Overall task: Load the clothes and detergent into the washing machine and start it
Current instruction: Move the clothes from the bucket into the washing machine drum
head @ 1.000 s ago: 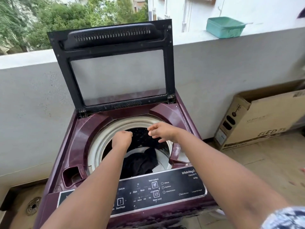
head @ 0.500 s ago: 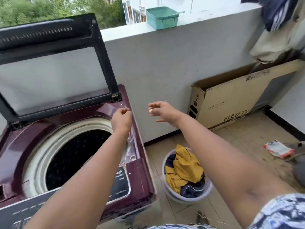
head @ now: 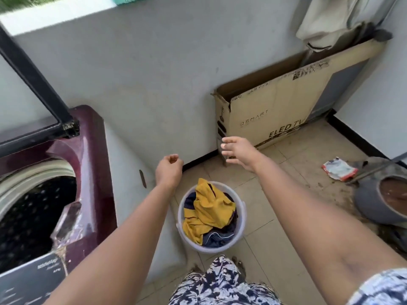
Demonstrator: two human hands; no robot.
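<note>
Both hands empty — left hand loosely curled, right hand spread; grabbing carelessly could tip the bucket — spilling clothes.

Daylit balcony: grey wall w/ white ledge, tiled floor; cardboard box against wall, just beyond right fingers; pot farther right.

One washing machine, one bucket, one cardboard box.

"SMART" and "ELED TV" on the cardboard box; washing machine panel text too blurred.
</note>
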